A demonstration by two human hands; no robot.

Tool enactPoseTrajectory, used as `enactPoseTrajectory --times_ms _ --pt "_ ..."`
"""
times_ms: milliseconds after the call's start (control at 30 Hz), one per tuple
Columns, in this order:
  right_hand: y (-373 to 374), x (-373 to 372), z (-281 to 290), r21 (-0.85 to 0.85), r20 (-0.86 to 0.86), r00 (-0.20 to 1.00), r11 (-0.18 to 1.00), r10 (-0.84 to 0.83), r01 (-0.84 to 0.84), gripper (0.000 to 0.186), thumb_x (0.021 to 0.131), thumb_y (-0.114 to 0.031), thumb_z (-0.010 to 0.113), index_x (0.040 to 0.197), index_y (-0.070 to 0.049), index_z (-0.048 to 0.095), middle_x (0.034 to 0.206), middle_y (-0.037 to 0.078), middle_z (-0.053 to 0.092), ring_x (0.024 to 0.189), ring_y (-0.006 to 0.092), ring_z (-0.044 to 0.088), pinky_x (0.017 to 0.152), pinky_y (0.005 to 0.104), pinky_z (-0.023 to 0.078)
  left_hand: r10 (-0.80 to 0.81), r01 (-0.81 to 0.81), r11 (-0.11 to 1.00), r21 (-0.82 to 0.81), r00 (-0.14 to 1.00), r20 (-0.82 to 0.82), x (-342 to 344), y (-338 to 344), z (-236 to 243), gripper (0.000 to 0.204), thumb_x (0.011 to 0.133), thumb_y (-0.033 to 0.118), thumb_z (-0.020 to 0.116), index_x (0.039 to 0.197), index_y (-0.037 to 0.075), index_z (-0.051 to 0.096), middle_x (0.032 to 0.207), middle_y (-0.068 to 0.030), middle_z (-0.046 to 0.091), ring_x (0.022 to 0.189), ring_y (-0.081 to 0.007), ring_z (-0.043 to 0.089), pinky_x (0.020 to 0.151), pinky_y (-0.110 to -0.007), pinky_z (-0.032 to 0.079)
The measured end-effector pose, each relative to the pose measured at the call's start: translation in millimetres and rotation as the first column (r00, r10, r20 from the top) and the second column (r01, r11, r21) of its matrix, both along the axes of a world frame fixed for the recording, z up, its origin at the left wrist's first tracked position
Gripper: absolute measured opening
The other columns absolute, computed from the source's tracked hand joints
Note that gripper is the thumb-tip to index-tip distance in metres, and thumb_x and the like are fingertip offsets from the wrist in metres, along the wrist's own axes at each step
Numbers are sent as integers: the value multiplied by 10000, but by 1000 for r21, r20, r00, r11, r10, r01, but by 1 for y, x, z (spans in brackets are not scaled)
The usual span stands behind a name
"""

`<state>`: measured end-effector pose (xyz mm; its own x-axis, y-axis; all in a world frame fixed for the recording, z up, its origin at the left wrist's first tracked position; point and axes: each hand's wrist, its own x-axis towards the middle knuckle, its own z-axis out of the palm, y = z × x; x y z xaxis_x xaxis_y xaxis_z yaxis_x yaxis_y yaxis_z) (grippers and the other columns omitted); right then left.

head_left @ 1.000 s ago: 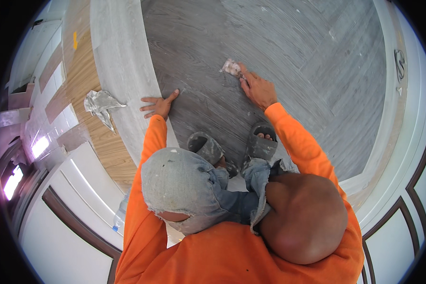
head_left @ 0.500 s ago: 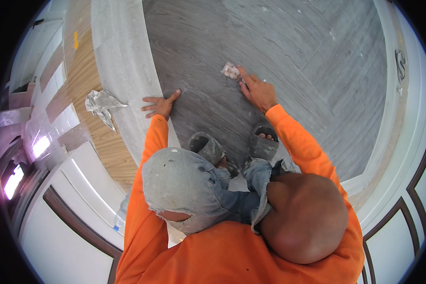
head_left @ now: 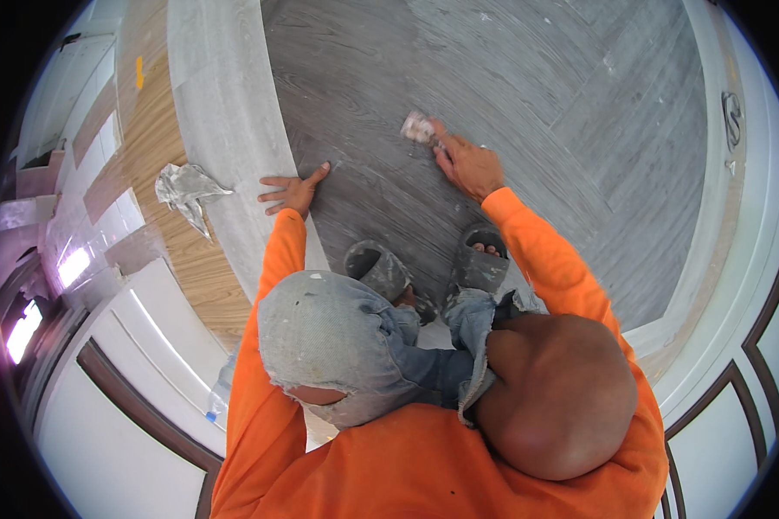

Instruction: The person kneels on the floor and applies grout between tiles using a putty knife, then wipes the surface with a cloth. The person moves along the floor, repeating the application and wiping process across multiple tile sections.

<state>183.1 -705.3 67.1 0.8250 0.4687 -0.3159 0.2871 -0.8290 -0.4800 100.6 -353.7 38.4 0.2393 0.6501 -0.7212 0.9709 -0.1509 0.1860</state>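
My left hand (head_left: 292, 189) lies with fingers spread on the seam between a pale grey floor strip (head_left: 234, 112) and the darker grey wood-look floor (head_left: 528, 156). Nothing is in it. Ahead of my feet, my right hand (head_left: 474, 169) has its index finger stretched toward a small, crumpled pinkish-white piece (head_left: 417, 127), perhaps a cloth, and grips its near edge against the dark floor. The piece is slightly smeared by motion, so its exact kind is unclear. Both forearms are in orange sleeves.
A crumpled whitish rag (head_left: 186, 190) lies left of my left hand, across tan wood-look planks (head_left: 160, 138). My dark sandals (head_left: 480, 259) stand between my arms. A clear bottle (head_left: 221, 394) is beside my left arm. White panelled surfaces with brown trim (head_left: 736, 415) flank both sides.
My right hand and the pinkish-white piece have shifted very slightly left. My left hand stays planted in the same place.
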Motion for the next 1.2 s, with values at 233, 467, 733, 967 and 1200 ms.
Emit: enactPoseTrajectory --times_ms 233,467,733,967,1200 --pt "-11 0 6 -6 14 998 998 -65 65 604 1073 -321 518 1636 -231 320 1084 122 728 804 331 736 678 481 604 80 -73 985 155 996 -41 15 9 -26 1676 588 866 803 1624 21 -208 1651 -400 -133 1511 -646 -61 1174 -780 98" --pt "-46 -14 39 -86 -159 962 974 -223 211 606 1069 -351 534 1624 -179 360 1258 192 714 1000 382 732 858 471 594 6 -178 663 727 973 232 29 254 -89 1456 629 742 869 1684 116 85 1719 -247 120 1563 -500 162 1207 -662 271" --pt "-154 -77 43 84 -229 606 605 -762 792 644 1050 -353 597 1610 -91 416 1078 177 719 726 239 681 670 391 542 -260 304 794 527 953 -158 40 345 -82 1130 849 851 535 1687 163 216 1758 -175 138 1586 -476 150 1243 -640 215" --pt "-143 -81 71 118 -452 305 282 -839 952 662 1037 -336 613 1621 -97 413 813 43 537 535 99 484 470 292 410 -747 472 540 697 650 139 62 -59 -32 768 988 674 516 1619 247 422 1709 -29 342 1536 -371 319 1233 -616 221" --pt "-111 -32 97 261 -354 474 401 -806 878 666 1040 -349 630 1601 -53 430 868 61 618 542 88 475 510 286 436 -916 817 -15 577 -242 319 31 -223 -5 489 987 455 613 1447 291 635 1514 -55 570 1334 -314 537 1091 -557 400"
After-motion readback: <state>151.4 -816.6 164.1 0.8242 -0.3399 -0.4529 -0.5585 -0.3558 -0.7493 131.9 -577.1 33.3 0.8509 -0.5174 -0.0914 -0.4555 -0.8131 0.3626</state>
